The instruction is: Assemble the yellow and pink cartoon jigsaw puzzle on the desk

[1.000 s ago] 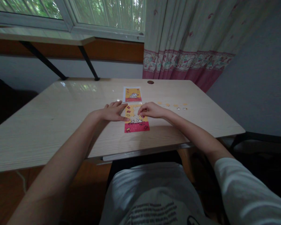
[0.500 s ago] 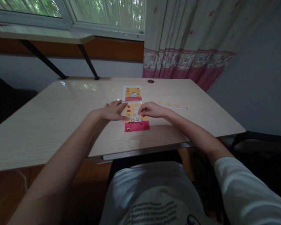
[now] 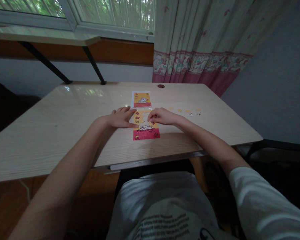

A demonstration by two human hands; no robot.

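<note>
A flat picture puzzle (image 3: 146,134), yellow above and red below with a white cartoon animal, lies before me with a pale gap in its upper middle. Across its left edge rests my left hand (image 3: 123,118), open, fingers spread and thumb on the puzzle. My right hand (image 3: 161,116) is at the upper right side of the puzzle, thumb and fingertips pinched over the gap. The small puzzle piece in that pinch is mostly hidden by the fingers. Just beyond the puzzle lies a smaller printed picture (image 3: 142,100) with a similar design and a white border.
Several loose puzzle pieces (image 3: 188,111) lie in rows on the desk (image 3: 65,133), right of my right hand. A round cable hole (image 3: 161,86) is near the back edge. A raised shelf (image 3: 47,36) stands back left, and a curtain (image 3: 190,60) hangs behind.
My right hand has shifted very slightly, fingertips still pinched over the puzzle's gap. My left hand and the puzzle stay in place.
</note>
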